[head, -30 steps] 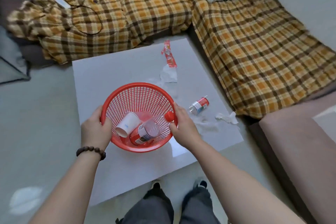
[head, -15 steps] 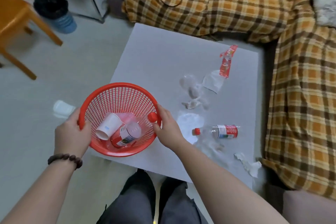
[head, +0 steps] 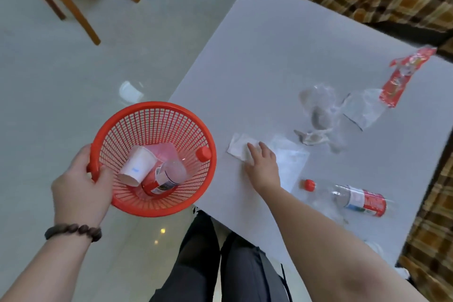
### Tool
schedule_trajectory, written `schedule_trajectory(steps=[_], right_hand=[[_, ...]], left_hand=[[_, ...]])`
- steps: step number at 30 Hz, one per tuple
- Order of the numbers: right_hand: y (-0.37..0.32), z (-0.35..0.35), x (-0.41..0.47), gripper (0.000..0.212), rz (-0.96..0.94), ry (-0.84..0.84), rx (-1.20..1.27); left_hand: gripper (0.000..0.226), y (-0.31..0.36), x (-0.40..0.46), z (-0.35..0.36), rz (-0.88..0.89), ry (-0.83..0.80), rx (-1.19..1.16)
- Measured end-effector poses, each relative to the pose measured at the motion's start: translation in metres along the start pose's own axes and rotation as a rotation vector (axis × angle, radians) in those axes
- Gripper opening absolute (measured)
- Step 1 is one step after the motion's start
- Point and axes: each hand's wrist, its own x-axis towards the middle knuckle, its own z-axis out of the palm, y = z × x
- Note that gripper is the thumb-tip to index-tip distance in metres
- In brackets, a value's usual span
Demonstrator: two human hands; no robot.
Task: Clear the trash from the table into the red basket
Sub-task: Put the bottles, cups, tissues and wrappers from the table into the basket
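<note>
Blur smears the clear plastic scraps point(head: 318, 108), perhaps wrappers. Left hand point(head: 78, 189) clamps the rim of the red basket point(head: 117, 203), holding a cup point(head: 138, 165) and bottle point(head: 166, 175). Right hand point(head: 263, 167) lies flat, fingers spread, on a tissue point(head: 239, 147) on the desk point(head: 269, 44).

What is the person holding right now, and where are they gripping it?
The left hand grips the red basket by its rim. The right hand holds nothing; its fingers rest flat on a white tissue on the table.
</note>
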Motion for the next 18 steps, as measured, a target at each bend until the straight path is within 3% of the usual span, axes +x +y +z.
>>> schedule_trajectory(steps=[3,8,13,18], right_hand=[[0.003,0.017,0.011,0.043,-0.037,0.092,-0.158],[-0.003,0.014,0.012,0.017,0.022,0.144,0.018],[-0.033,-0.032,-0.033,0.023,-0.039,0.33,0.19],[-0.081,-0.089,-0.099,0.022,-0.224,0.507,0.293]], left_hand=[[0.035,-0.005,-0.004,0.004,-0.005,0.005,0.015],[0.036,-0.005,-0.005,0.001,0.012,-0.039,0.041],[0.038,0.018,-0.004,-0.008,0.046,-0.133,0.02],[0.041,0.06,-0.009,-0.015,0.097,-0.243,-0.045]])
